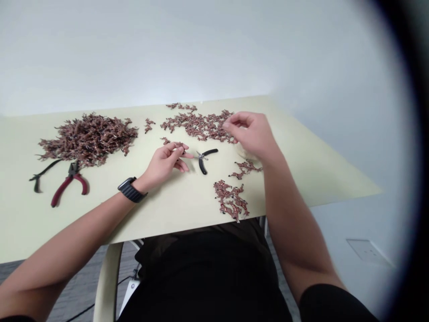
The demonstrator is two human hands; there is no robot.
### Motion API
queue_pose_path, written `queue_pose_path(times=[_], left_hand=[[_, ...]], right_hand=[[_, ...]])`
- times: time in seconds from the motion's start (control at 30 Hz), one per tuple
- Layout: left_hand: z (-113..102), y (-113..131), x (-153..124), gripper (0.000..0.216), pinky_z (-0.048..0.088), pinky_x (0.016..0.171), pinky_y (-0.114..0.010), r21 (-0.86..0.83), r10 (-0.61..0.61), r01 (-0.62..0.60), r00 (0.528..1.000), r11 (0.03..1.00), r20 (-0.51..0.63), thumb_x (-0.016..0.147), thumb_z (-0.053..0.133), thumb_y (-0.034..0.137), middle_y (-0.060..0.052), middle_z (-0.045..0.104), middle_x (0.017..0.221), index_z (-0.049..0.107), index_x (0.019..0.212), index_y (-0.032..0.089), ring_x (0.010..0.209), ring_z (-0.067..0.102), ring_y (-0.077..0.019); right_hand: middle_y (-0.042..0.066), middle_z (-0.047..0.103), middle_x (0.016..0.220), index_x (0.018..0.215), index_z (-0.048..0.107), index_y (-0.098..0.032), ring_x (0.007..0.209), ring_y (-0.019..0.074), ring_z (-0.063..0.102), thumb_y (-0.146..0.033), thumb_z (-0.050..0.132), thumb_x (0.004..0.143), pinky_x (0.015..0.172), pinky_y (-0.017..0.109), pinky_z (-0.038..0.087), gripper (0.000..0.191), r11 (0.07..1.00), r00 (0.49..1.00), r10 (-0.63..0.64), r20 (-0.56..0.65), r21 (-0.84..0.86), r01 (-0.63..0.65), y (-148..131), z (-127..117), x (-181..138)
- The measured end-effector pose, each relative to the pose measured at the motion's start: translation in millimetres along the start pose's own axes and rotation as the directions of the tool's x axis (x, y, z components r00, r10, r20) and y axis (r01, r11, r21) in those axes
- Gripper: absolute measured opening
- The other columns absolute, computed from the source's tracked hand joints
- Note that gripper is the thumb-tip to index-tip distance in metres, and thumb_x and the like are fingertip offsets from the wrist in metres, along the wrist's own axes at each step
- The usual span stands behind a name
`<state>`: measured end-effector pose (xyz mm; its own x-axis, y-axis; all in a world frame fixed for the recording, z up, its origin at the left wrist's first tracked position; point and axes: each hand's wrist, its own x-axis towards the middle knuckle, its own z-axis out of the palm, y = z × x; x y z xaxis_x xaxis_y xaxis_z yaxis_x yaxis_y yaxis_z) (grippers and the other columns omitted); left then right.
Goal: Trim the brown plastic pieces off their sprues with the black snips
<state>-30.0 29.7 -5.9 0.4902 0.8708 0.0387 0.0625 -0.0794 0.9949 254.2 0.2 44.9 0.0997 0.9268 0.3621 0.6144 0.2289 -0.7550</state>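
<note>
My left hand [170, 160] is above the table, its thumb and fingers closed on a small brown deer figurine [181, 146] that shows only in part. Just right of its fingertips lie small black-handled pliers [202, 161] with their handles spread. My right hand [250, 129] is raised by the right end of a spread of brown deer figurines [204, 125], thumb and fingertips pinched together. Whether anything sits in that pinch I cannot make out. Nearer my body, below the right hand, rest two smaller groups of deer figurines [231, 199], [246, 169].
A large heap of deer figurines [92, 136] covers the table's left part. Red-handled pliers [69, 181] and a black-handled tool [42, 176] lie before it. The pale yellow table [161, 214] meets a white wall [150, 53]; its front edge is close to my body.
</note>
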Motion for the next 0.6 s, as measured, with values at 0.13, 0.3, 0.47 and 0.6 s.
queue_pose_path(times=[0.13, 0.3, 0.47, 0.6], left_hand=[[5, 7, -5, 0.047, 0.063, 0.068, -0.029, -0.082, -0.016, 0.021, 0.998, 0.996, 0.059, 0.098, 0.068, 0.055, -0.019, 0.077, 0.123, 0.065, 0.121, 0.015, 0.069, 0.076, -0.0157], [8, 9, -8, 0.046, 0.062, 0.068, -0.028, -0.157, -0.021, 0.039, 0.993, 0.987, 0.117, 0.098, 0.069, 0.053, -0.019, 0.076, 0.126, 0.069, 0.125, 0.015, 0.068, 0.075, -0.0141], [7, 6, -7, 0.043, 0.062, 0.069, -0.027, -0.22, -0.029, 0.055, 0.992, 0.974, 0.121, 0.1, 0.069, 0.048, -0.019, 0.077, 0.126, 0.07, 0.127, 0.015, 0.067, 0.074, -0.013], [6, 5, -7, 0.042, 0.062, 0.068, -0.026, -0.235, -0.039, 0.069, 0.991, 0.97, 0.128, 0.099, 0.071, 0.048, -0.019, 0.077, 0.126, 0.07, 0.125, 0.015, 0.068, 0.074, -0.0131]], right_hand=[[0.006, 0.076, 0.092, 0.091, 0.077, -0.021, 0.081, 0.0198, 0.066, -0.042, 0.074, 0.09, 0.07, 0.035, 0.054, 0.021, 0.972, 0.969, -0.122, 0.213, 0.223, 0.073, -26, 30, -15], [0.004, 0.076, 0.085, 0.084, 0.077, -0.02, 0.082, 0.0193, 0.066, -0.037, 0.074, 0.089, 0.078, 0.036, 0.052, 0.017, 0.968, 0.962, -0.145, 0.231, 0.233, 0.09, -27, 50, -19], [0.003, 0.075, 0.085, 0.085, 0.076, -0.02, 0.08, 0.0169, 0.064, -0.032, 0.072, 0.091, 0.076, 0.034, 0.05, 0.014, 0.97, 0.968, -0.123, 0.219, 0.231, 0.071, -23, 54, -18], [0.003, 0.074, 0.087, 0.087, 0.075, -0.021, 0.078, 0.0161, 0.062, -0.033, 0.071, 0.092, 0.073, 0.033, 0.049, 0.014, 0.967, 0.964, -0.101, 0.245, 0.251, 0.037, -22, 55, -17]])
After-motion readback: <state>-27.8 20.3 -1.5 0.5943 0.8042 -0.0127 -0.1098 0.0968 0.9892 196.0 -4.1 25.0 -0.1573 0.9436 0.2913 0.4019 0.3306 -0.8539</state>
